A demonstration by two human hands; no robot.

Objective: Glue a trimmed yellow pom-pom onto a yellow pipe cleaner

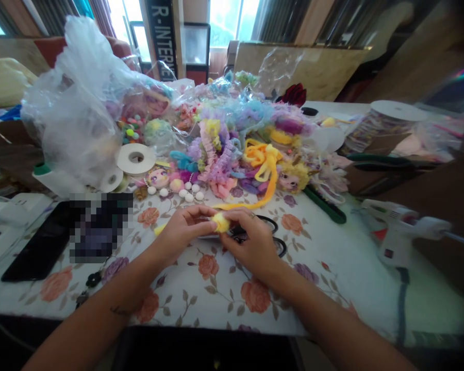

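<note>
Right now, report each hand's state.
Left hand: closed, fingertips pinching the small yellow piece.
Right hand: closed, fingertips on the same piece from the other side.

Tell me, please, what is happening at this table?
A person is handling a small fluffy yellow piece, held between the fingers of the left hand and the right hand over a floral tablecloth. Black-handled scissors lie partly hidden by the right hand. Farther back, a looped yellow ribbon and a doll head with yellow curls sit among pastel trims. A white glue gun is at the right, a black phone at the left.
</note>
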